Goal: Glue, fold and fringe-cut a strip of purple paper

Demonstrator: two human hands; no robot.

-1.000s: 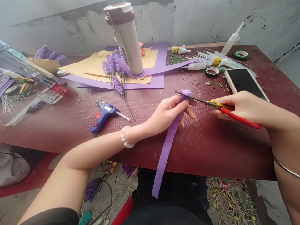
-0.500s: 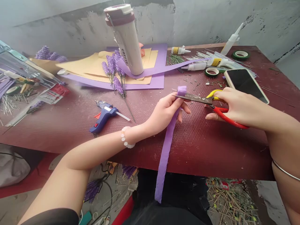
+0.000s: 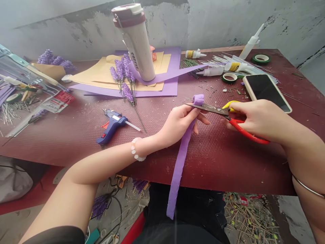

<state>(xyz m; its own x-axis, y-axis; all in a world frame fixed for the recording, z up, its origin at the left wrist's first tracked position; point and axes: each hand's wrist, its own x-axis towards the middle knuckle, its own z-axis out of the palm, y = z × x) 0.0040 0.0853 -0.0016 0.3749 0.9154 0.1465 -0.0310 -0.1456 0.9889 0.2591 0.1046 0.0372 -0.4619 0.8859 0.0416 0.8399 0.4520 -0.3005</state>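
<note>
My left hand pinches a long purple paper strip near its upper end. That end curls over above my fingers, and the rest hangs down past the table's front edge. In my right hand is a pair of scissors with one yellow and one red handle loop. The blades point left and lie across the strip just at my left fingertips. They look nearly closed. My left thumb and index finger hide part of the strip.
A blue glue gun lies left of my hands. Behind stand a coffee tumbler and purple flower sprigs on tan and purple paper sheets. At right are a phone, green tape rolls and glue bottles.
The scissor blades have come closer together, and my right hand has shifted slightly down. The strip's upper end now curls over more, and its hanging end has swung slightly left.
</note>
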